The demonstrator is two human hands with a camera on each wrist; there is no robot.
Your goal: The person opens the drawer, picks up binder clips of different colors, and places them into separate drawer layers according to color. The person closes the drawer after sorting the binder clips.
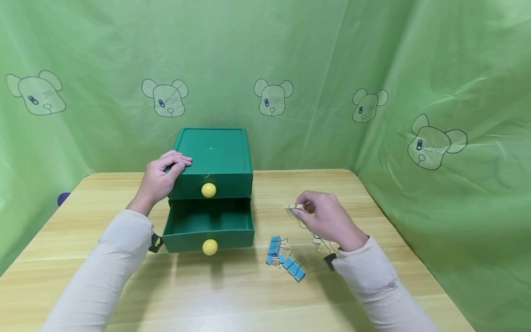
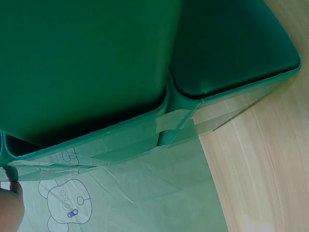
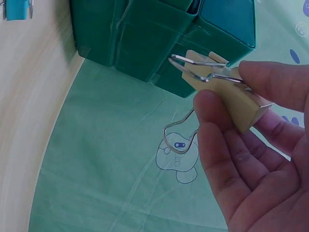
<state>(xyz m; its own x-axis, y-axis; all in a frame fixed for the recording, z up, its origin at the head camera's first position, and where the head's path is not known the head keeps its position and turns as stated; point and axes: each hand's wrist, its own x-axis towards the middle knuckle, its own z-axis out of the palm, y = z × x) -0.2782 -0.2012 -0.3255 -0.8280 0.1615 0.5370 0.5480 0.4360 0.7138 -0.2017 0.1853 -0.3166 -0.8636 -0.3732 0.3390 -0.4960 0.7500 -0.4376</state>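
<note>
My left hand (image 1: 162, 175) rests on the left front edge of a green two-drawer box (image 1: 213, 150), fingers lying over its top. Only a bit of that hand shows at the lower left of the left wrist view. The box's lower drawer (image 1: 186, 242) is pulled out, while the upper drawer (image 1: 232, 186) is closed. To the right of the box, my right hand (image 1: 327, 216) pinches a yellow binder clip (image 3: 229, 99) between thumb and fingers, above the table. Its silver wire handles stick out past the fingertips in the right wrist view.
Several blue binder clips (image 1: 295, 269) lie on the wooden table (image 1: 265, 306), right of the drawer. Another pale clip (image 1: 317, 241) lies below my right wrist, partly hidden. Yellow round knobs (image 1: 209, 247) project from the drawer fronts. A green curtain (image 1: 311, 55) with bear drawings surrounds the table.
</note>
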